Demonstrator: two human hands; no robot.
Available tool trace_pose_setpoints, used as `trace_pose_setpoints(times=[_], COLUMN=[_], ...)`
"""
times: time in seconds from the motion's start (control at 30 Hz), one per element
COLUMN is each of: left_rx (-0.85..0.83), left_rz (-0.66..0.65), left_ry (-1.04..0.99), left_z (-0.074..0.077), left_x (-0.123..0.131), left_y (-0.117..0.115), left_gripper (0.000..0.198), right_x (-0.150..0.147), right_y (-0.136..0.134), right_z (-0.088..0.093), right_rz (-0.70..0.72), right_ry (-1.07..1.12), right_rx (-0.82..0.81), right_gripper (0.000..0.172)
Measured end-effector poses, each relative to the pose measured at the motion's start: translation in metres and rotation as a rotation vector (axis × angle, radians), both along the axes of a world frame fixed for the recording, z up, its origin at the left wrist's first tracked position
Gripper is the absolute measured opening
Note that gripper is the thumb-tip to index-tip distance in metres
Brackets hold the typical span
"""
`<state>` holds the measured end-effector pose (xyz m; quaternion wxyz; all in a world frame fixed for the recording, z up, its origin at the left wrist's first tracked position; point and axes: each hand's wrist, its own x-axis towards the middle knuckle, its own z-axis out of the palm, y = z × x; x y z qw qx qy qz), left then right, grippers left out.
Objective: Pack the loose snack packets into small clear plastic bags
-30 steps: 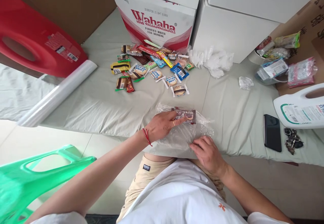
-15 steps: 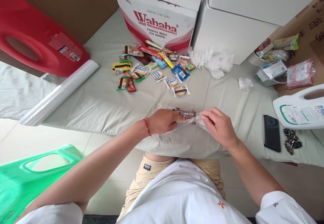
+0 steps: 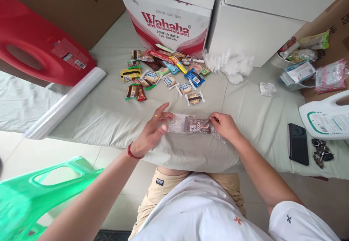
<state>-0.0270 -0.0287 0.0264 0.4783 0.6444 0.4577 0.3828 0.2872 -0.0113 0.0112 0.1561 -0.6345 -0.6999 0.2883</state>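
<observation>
A brown cocoa snack packet [image 3: 196,124] lies on a sheet of clear plastic wrap [image 3: 177,123] near the front edge of the covered surface. At the packet's right end, my right hand [image 3: 225,125] pinches the plastic wrap, and a crumpled tail of it hangs below the fingers. My left hand [image 3: 153,130], with a red string bracelet, is at the wrap's left end, its fingers spread and thumb apart. Beyond them lies a pile of wrapped snacks [image 3: 170,82], with a biscuit packet [image 3: 194,98] closest to my hands.
A roll of plastic film [image 3: 65,103] lies at left beside a red jug [image 3: 40,41]. Behind stands a Wahaha carton [image 3: 166,23]. Crumpled clear plastic [image 3: 231,68], a phone [image 3: 298,144], keys [image 3: 322,153] and a white bottle [image 3: 325,119] are at right. A green stool [image 3: 35,190] stands lower left.
My left hand has lifted off the packet and moved left, its fingers opening. The packet now shows more fully. My right hand has shifted slightly left, still at the wrap's right end.
</observation>
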Motion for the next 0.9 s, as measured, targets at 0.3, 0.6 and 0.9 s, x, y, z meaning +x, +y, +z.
trace_pose_setpoints(times=[0.3,0.6,0.9], left_rx=[0.302,0.691,0.420], left_rz=[0.659,-0.031,-0.093], left_ry=[0.603,0.661,0.738], left_z=[-0.024,-0.004,-0.042], left_x=[0.021,0.078,0.083], left_y=[0.010,-0.003,0.003], left_gripper=[0.036,0.037,0.053], right_x=[0.022,0.071,0.038], right_y=[0.003,-0.043,-0.070], right_z=[0.001,-0.010,-0.005], right_rz=[-0.138,-0.425,-0.254], right_ry=[0.249,0.404,0.509], right_rx=[-0.021,-0.128,-0.251], right_gripper=[0.030,0.033,0.052])
